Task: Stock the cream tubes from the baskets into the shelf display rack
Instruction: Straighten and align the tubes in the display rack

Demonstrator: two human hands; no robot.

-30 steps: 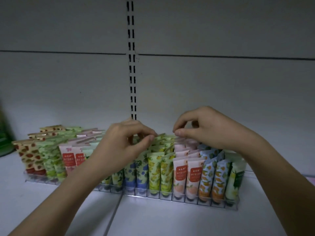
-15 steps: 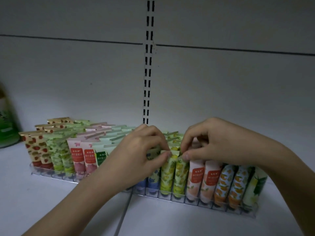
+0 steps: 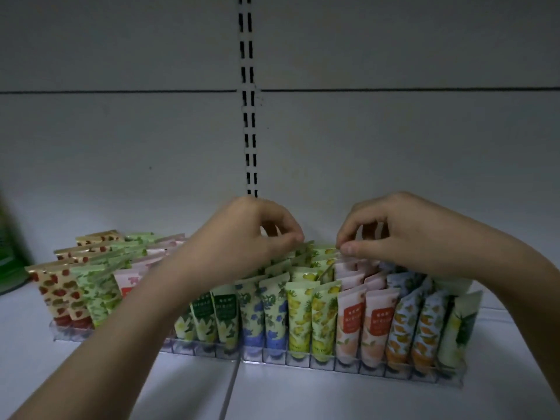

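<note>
A clear plastic display rack stands on the white shelf, filled with rows of upright cream tubes in strawberry, green, pink, blue, yellow lemon, peach and orange prints. My left hand reaches over the middle rows, thumb and fingers pinching the top edge of a yellow-green tube at the back. My right hand hovers over the lemon and peach rows, thumb and forefinger pinching the top of a back-row tube. Which tube each hand holds is partly hidden by the fingers.
A green container stands at the far left on the shelf. The white shelf back panel with a slotted upright rises behind the rack. A seam in the shelf board runs toward me in front of the rack.
Both hands have risen from the front tubes to the back rows and moved slightly apart. The camera view has shifted, so the rack sits lower and more to the right.
</note>
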